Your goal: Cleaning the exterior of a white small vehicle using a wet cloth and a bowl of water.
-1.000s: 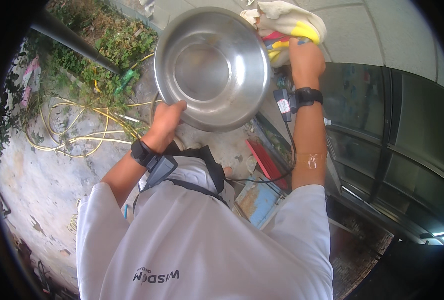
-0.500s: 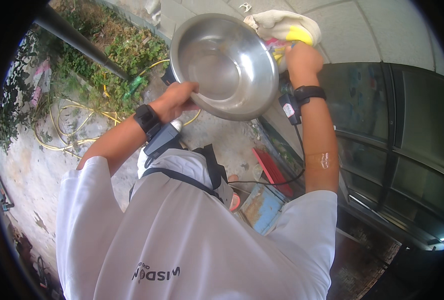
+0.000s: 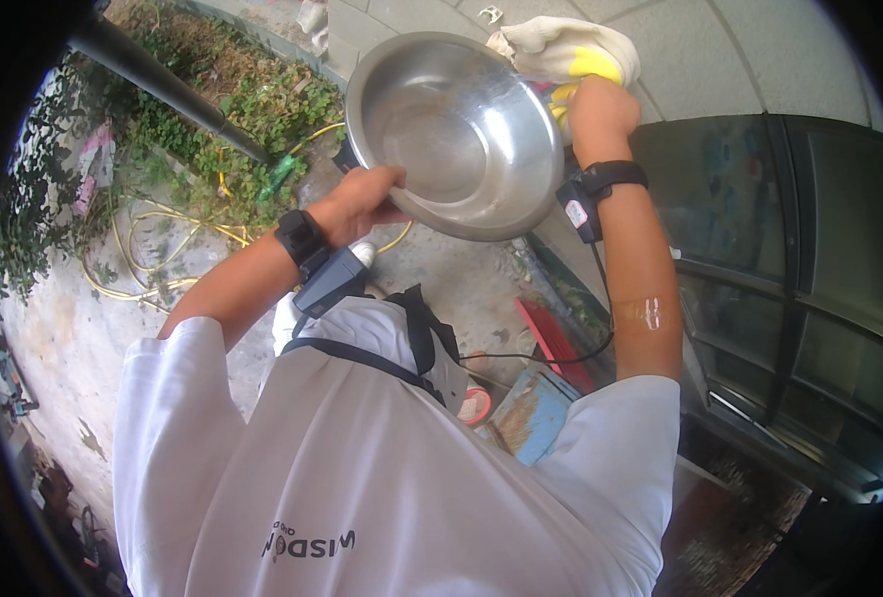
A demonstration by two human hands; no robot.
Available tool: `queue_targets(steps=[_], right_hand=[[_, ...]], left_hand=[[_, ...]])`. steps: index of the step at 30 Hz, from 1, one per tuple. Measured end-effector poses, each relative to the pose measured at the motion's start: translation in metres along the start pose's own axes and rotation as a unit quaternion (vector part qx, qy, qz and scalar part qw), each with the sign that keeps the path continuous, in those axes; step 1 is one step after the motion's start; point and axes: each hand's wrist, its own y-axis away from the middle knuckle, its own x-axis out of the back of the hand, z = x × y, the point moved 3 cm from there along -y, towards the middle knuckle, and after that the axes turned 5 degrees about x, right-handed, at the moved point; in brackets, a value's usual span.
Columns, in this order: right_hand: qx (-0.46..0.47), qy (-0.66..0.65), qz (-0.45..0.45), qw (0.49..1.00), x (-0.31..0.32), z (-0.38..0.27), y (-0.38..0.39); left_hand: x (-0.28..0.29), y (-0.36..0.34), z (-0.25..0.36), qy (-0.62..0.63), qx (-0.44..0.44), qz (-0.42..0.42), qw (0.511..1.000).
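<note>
Left hand (image 3: 362, 204) had its grip clamped on the near-left rim of a round, silver-coloured metal basin (image 3: 426, 139), thumb hooked over the edge, fingers passing underneath. Basin was held up above the grey concrete ground (image 3: 411, 264), mouth facing the wearer, tilted. Right hand (image 3: 603, 109) was closed on a cream-white knitted cloth, glove-like, with yellow patches (image 3: 561, 50), just beside the basin's far-right rim; whether cloth and rim touched, could not tell. Compared with one second earlier: basin sat further right in view and showed a narrower oval, more tilted; left hand had come higher and further right with it. Right hand and cloth had shifted only slightly. Against half a second earlier, little change, basin a touch further right. A small round red-and-white container (image 3: 474, 406), unseen a second before, now showed below, near a worn blue panel (image 3: 536, 408) and a flat red slab (image 3: 558, 343).
</note>
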Motion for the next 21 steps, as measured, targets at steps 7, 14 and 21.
queue_targets(steps=[7, 14, 21], right_hand=[[-0.007, 0.01, -0.025, 1.0, 0.007, -0.001, 0.006], [0.0, 0.013, -0.008, 1.0, 0.005, -0.001, 0.006], [0.002, 0.025, -0.012, 1.0, 0.006, -0.004, 0.008]], left_hand=[[0.008, -0.005, -0.005, -0.006, 0.009, -0.038, 0.999], [0.018, -0.007, -0.009, 0.019, 0.053, -0.061, 0.997], [0.023, -0.01, -0.013, -0.02, 0.047, -0.066, 0.996]])
